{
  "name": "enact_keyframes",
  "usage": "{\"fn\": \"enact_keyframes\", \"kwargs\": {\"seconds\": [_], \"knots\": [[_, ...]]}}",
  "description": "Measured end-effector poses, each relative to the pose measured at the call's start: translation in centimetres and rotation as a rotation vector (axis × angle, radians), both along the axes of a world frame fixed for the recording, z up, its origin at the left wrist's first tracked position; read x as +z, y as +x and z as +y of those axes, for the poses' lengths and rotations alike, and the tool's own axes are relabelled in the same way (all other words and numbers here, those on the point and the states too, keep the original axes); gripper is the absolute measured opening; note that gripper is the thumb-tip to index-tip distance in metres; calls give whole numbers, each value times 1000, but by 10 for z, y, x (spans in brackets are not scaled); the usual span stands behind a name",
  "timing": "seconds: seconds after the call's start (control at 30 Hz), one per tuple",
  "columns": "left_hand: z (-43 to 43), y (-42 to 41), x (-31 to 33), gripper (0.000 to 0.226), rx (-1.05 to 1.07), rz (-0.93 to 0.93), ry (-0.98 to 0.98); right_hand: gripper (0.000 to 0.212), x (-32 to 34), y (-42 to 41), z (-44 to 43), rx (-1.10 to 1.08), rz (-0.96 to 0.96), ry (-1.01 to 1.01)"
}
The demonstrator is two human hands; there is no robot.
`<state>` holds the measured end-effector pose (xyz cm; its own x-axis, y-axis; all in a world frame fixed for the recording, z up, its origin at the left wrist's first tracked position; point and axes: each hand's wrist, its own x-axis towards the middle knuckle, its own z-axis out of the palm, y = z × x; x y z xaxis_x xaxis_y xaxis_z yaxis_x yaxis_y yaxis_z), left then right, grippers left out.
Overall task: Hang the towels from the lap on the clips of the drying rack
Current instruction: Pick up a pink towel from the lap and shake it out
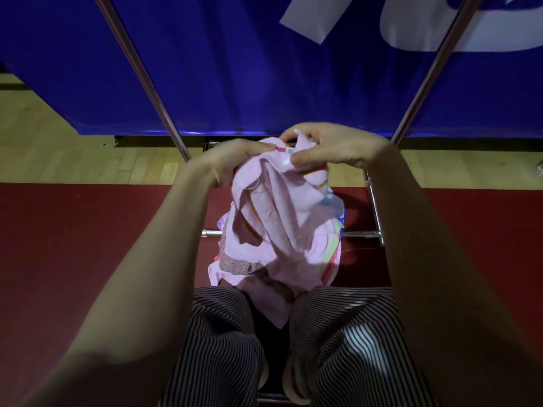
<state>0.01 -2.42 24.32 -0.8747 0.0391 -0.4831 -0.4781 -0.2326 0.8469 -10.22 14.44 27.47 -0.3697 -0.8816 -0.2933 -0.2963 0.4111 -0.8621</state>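
Pink towel bunched and lifted off the lap, just 12 o'clock of frame centre, lower folds trailing toward 6 o'clock down between the knees. Top hem, with a coloured stripe and a small label, pinched from both sides: left hand at 9 o'clock of the hem, fingers curled into the cloth; right hand at 3 o'clock of it, thumb and curled fingers gripping a raised fold. Hands close together, not touching. Under and behind the towel, toward 4 o'clock, a heap of other towels on the lap, multicoloured edges showing, mostly covered by the pink one. Striped trousers at 6 o'clock. Drying rack around all this: left upright slanting from 11 o'clock, right upright from 1 o'clock, lower crossbar passing behind the heap at 3 o'clock of centre, its middle hidden by cloth. Beyond the uprights, at 12 o'clock, a blue banner with white lettering. Wooden floor at 9 o'clock, red mat nearer, at 8 and 4 o'clock.
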Motion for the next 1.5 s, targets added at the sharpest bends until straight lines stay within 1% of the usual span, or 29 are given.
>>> {"fn": "enact_keyframes", "kwargs": {"seconds": [0.07, 0.1, 0.17, 0.23, 0.3, 0.37, 0.43, 0.47, 0.5, 0.53, 0.57, 0.63, 0.67, 0.7, 0.73, 0.77, 0.83, 0.87, 0.93, 0.97, 1.0, 1.03, 1.1, 1.17, 1.27, 1.37, 1.43, 1.47, 1.5], "knots": [[-3, 3, 1, 13, 10, 10, 96, 54, 4, -3, 3, 3, -23, 9], [-4, 4, 0, 14, 18, 13, 134, 54, 5, -3, 3, 25, 3, 52], [-5, 5, -2, 24, 31, -10, 167, 39, 4, -3, 3, 59, 91, 138], [-7, 6, -4, 25, 20, -54, 110, 24, 1, -5, 2, 13, 193, 170], [-7, 7, -6, 26, -3, -104, 10, 27, 0, -9, 1, -81, 288, 162], [-4, 7, -5, 39, -29, -87, -191, 28, 4, -10, 0, -159, 306, 92], [4, 8, -2, 52, -103, -7, -504, 23, 13, -8, 0, -195, 296, -8], [7, 8, -2, 50, -152, 47, -661, 20, 17, -6, 0, -202, 290, -50], [10, 7, -2, 48, -183, 117, -765, 17, 21, -4, -1, -203, 288, -80], [14, 7, -3, 48, -192, 215, -791, 15, 24, -1, -2, -203, 295, -99], [19, 7, -2, 49, -168, 332, -770, 15, 25, 1, -4, -205, 306, -112], [28, 2, -2, 43, -113, 537, -728, 21, 25, 3, -8, -225, 325, -122], [33, -2, -1, 36, -78, 600, -743, 27, 24, 4, -9, -240, 334, -121], [36, -5, -2, 30, -18, 613, -774, 31, 23, 3, -10, -255, 344, -117], [39, -6, -4, 22, 40, 584, -778, 34, 23, 3, -11, -273, 357, -118], [38, -7, -7, 22, 79, 521, -765, 35, 23, 2, -10, -294, 366, -128], [33, -7, -17, 39, 56, 465, -777, 32, 24, 1, -8, -336, 351, -163], [31, -5, -20, 38, 22, 460, -792, 29, 25, 1, -6, -345, 336, -176], [25, -2, -21, 13, -53, 413, -803, 24, 28, 2, -3, -348, 323, -188], [22, 0, -23, 12, -77, 397, -835, 22, 29, 2, -1, -355, 314, -199], [18, 2, -24, 21, -91, 387, -880, 21, 30, 1, 2, -376, 302, -221], [14, 5, -24, 22, -104, 360, -922, 21, 31, -1, 6, -413, 292, -252], [4, 11, -26, 12, -105, 315, -1017, 28, 32, -6, 13, -520, 297, -318], [-5, 14, -28, 17, -57, 257, -1143, 32, 30, -11, 20, -619, 314, -368], [-16, 19, -26, 18, 26, 202, -1317, 43, 25, -17, 26, -698, 343, -406], [-31, 22, -29, 17, 77, 103, -1380, 42, 20, -22, 29, -786, 352, -410], [-40, 24, -33, 4, 78, 39, -1412, 43, 16, -26, 30, -843, 348, -406], [-43, 26, -34, 3, 88, 7, -1416, 44, 14, -28, 32, -857, 347, -400], [-46, 27, -35, 8, 119, -12, -1408, 44, 12, -30, 33, -861, 346, -380]]}}
